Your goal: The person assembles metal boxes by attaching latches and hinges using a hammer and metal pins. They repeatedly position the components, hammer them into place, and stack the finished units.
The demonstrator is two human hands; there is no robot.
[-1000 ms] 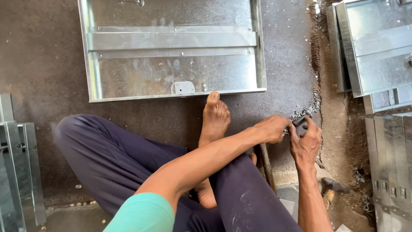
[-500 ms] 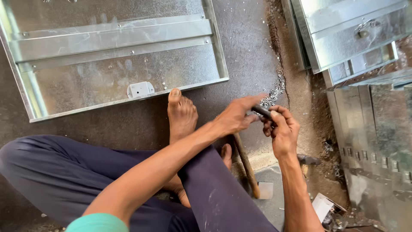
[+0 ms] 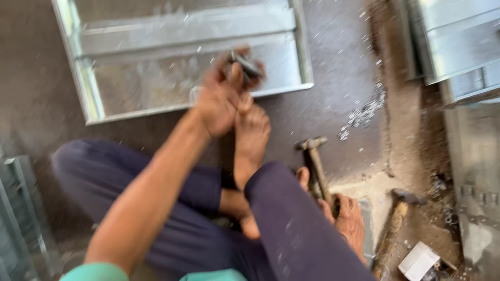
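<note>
Gripping: a small dark metal part (image 3: 246,65) is pinched in the left hand (image 3: 221,101), held over the near edge of the galvanised tray (image 3: 88,104); blur hides detail.
Hammer: the handle of the hammer (image 3: 315,166) is clasped by the right hand (image 3: 350,221), head resting on the floor (image 3: 344,52).
Advice: the part should be seated flat before any blow is struck, toes kept clear.

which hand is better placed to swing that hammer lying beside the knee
Right. The right hand already rests on the hammer handle beside the knee, while the left hand is up by the metal tray, holding a small dark part.
</note>
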